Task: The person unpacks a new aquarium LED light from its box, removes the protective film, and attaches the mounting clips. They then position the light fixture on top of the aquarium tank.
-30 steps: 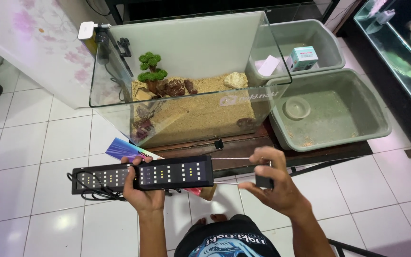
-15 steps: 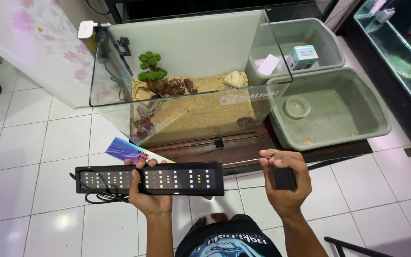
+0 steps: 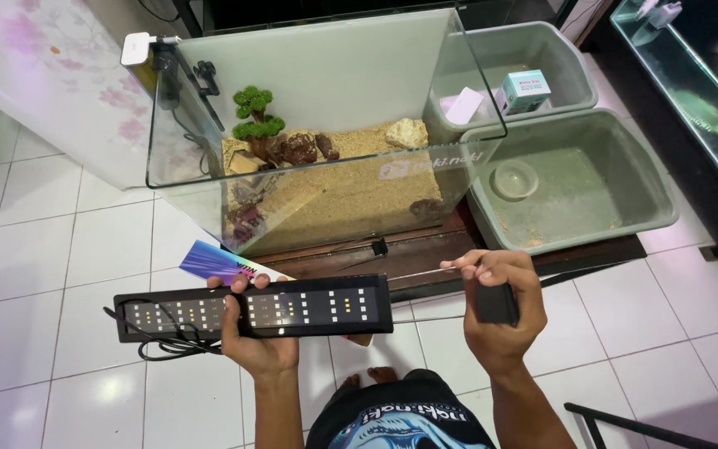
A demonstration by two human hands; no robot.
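While your left hand (image 3: 261,345) keeps its grip clamped under the black LED light bar (image 3: 255,307), held level above the tiled floor (image 3: 60,249), your right hand (image 3: 496,312) is closed on a small black adapter (image 3: 496,303), just in front of the glass aquarium (image 3: 326,133).

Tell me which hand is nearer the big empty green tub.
Right. The right hand, holding a small black block, sits just below the green tub; the left hand, gripping the light bar, is farther left.
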